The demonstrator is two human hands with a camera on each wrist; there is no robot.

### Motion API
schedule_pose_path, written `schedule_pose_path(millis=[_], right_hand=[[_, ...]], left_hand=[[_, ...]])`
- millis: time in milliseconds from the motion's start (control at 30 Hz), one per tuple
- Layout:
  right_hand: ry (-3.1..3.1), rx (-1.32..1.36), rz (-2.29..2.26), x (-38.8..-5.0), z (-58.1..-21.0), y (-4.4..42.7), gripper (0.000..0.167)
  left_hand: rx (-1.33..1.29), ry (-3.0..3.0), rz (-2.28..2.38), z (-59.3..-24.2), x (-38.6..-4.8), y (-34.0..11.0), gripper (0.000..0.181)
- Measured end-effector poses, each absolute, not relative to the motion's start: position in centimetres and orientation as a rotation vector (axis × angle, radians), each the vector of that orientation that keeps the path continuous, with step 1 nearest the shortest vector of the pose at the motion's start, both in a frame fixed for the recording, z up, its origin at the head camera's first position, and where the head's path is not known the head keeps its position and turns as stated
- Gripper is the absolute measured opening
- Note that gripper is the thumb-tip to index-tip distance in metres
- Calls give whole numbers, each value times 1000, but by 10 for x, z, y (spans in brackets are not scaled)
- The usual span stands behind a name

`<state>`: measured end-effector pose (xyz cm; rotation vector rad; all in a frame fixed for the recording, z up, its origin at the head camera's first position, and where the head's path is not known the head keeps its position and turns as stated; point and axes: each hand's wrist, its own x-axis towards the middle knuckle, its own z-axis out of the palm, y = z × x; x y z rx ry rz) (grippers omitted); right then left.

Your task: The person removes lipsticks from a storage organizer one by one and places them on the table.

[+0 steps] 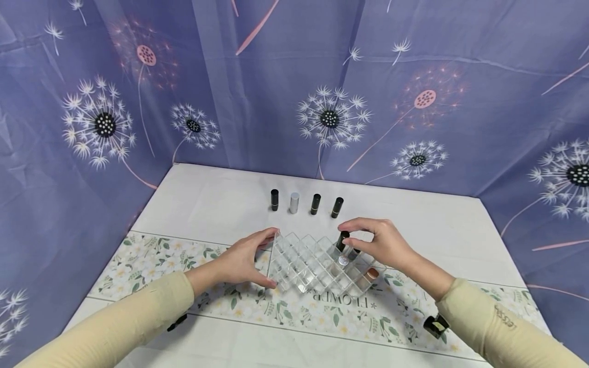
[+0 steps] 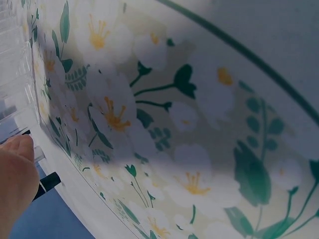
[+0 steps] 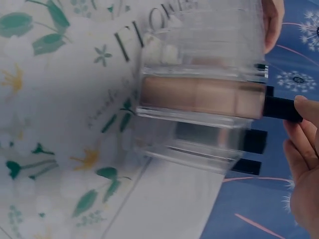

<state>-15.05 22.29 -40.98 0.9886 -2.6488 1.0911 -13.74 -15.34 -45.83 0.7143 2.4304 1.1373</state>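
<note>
A clear lipstick organizer [image 1: 294,260] with diamond-shaped compartments stands on the table. My left hand [image 1: 244,257] holds its left end, thumb at the near corner and fingers at the far one. Over the right part, my right hand [image 1: 384,243] pinches a black lipstick [image 1: 341,240] by its top between thumb and fingers. How deep that lipstick sits in a compartment cannot be told. A lipstick with a copper-coloured top [image 1: 371,274] occupies the right end. Black tops [image 3: 255,141] also stick out of the organizer in the right wrist view, beside the pinched lipstick [image 3: 281,108].
Behind the organizer stand three black lipsticks, the leftmost one [image 1: 274,200] beside a silver lipstick [image 1: 294,203]. A floral runner [image 1: 313,317] with lettering crosses the white table [image 1: 207,204]. Purple dandelion-print curtains [image 1: 276,102] close off the back and sides.
</note>
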Motion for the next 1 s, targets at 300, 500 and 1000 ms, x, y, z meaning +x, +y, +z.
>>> schedule_pose_path(millis=[300, 500, 1000], right_hand=[[-2582, 1031, 1083, -158, -388, 225, 37], [-2584, 1010, 1092, -165, -375, 227, 37], [-2615, 898, 1052, -187, -362, 236, 33]], left_hand=[[706, 2430, 1137, -458, -137, -155, 129], [703, 2426, 1143, -458, -136, -155, 129], [723, 2418, 1145, -457, -137, -154, 128]])
